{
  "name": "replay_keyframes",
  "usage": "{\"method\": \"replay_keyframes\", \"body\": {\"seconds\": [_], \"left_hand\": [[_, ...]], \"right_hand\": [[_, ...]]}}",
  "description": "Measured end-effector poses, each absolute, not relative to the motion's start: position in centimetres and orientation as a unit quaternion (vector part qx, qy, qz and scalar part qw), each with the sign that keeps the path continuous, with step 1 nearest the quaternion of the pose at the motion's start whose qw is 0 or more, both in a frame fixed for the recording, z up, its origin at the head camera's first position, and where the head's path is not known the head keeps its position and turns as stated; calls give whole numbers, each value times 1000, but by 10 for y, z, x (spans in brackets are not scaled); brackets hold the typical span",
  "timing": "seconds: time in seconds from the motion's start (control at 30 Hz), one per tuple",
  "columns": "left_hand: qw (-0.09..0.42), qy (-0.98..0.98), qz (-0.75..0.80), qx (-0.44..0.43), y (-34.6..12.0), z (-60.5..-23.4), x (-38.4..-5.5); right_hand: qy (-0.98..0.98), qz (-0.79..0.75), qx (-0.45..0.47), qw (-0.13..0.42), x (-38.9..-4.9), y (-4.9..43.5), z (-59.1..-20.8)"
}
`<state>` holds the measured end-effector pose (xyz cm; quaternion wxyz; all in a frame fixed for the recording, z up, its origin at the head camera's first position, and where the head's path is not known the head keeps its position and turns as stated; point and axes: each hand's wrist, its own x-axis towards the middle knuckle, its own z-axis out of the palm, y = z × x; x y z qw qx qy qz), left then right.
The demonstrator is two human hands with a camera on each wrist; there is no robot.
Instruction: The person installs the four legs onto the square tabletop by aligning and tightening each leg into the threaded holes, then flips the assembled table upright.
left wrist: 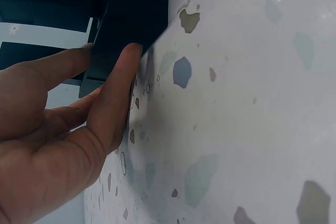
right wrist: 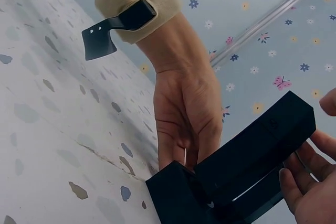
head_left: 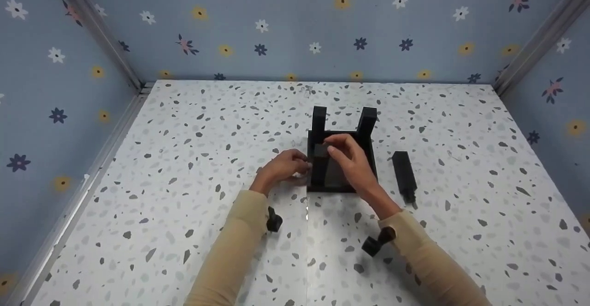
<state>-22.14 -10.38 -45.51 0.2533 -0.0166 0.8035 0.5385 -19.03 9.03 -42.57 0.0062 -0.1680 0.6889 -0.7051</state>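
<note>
A small black table [head_left: 342,189] lies upside down on the speckled surface, with three square legs standing up from it. My right hand [head_left: 352,163] holds the top of the near-left leg [head_left: 319,170] between thumb and fingers; the right wrist view shows those fingers [right wrist: 310,187] along the leg [right wrist: 257,145]. At the left edge of the tabletop, my left hand [head_left: 286,165] grips the rim, and the left wrist view shows fingers on both sides of the black edge [left wrist: 123,30]. A loose black leg [head_left: 404,172] with a narrow screw end lies to the right.
The two far legs [head_left: 319,119] [head_left: 368,119] rise at the back of the tabletop. A white speckled table [head_left: 207,126] carries everything, and flowered blue walls [head_left: 295,25] stand behind and at both sides. Black camera mounts [head_left: 275,220] sit on both wrists.
</note>
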Motion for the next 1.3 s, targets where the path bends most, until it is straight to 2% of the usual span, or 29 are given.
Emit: {"method": "replay_keyframes", "body": {"seconds": [0.3,0.67,1.0,1.3], "left_hand": [[251,807,534,-11,-104,-454,-222],[258,792,553,-24,-103,-455,-222],[261,785,561,-33,-103,-454,-221],[261,789,556,-30,-102,-453,-220]], "right_hand": [[691,-703,-164,36,-193,92,-421],[657,-710,-237,94,-198,91,-420],[660,-719,-202,85,-195,92,-422],[691,-695,-193,53,-191,93,-424]]}}
